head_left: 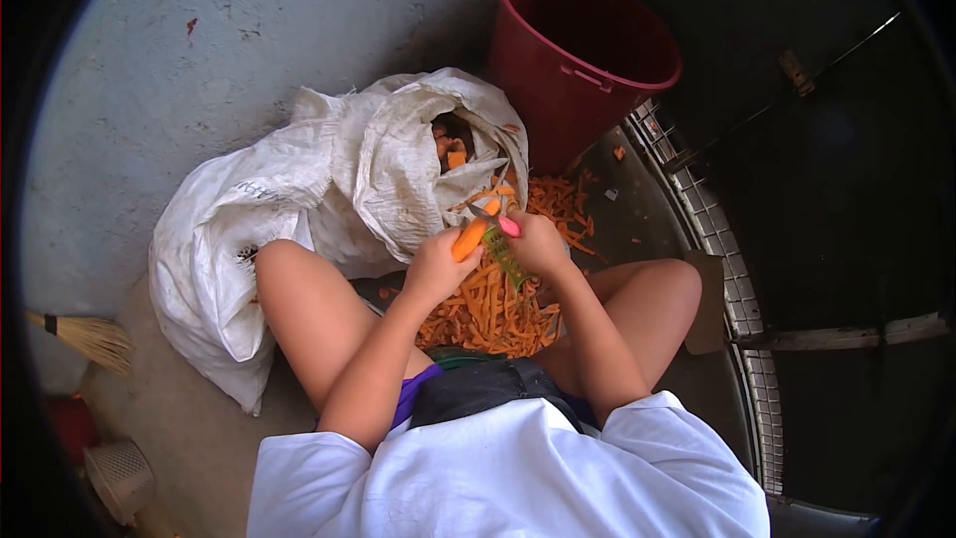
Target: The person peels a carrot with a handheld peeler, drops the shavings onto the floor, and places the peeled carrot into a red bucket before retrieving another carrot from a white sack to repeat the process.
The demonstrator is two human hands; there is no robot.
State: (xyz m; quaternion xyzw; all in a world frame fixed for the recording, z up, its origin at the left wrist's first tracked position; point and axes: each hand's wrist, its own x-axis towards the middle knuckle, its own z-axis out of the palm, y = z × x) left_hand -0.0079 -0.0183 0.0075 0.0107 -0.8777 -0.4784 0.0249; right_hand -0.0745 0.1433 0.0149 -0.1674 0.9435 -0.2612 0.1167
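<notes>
Nearest to us, the white shirt [518, 478] fills the bottom of the view, with a dark cloth [483, 389] at the waist, and from the sleeves we follow both bare arms forward between the spread knees. Here are the hands! On the left hand [435, 264], we see the grip curled in and clamped on the lower end of an orange vegetable [469, 238], its upper part poking out toward the right. Over on the right hand [538, 242], the grip is closed around a pink-handled tool [509, 226], and we spot its dark, narrow blade at the vegetable's upper part; whether it bites in, we cannot tell. Both forearms angle inward, elbows bent, the hands nearly meeting, the vegetable between them.

Under that pair, we look down on a heap of orange peelings [488, 309], a green patterned item [508, 257] showing just below the right hand. Just ahead and to the left, a big white sack [249, 209] lies slumped, its mouth gaping with orange pieces [455, 152] inside. Farther out, we find the tall red bucket [568, 105] beside the sack, and behind it all, the grey wall [249, 30].
</notes>
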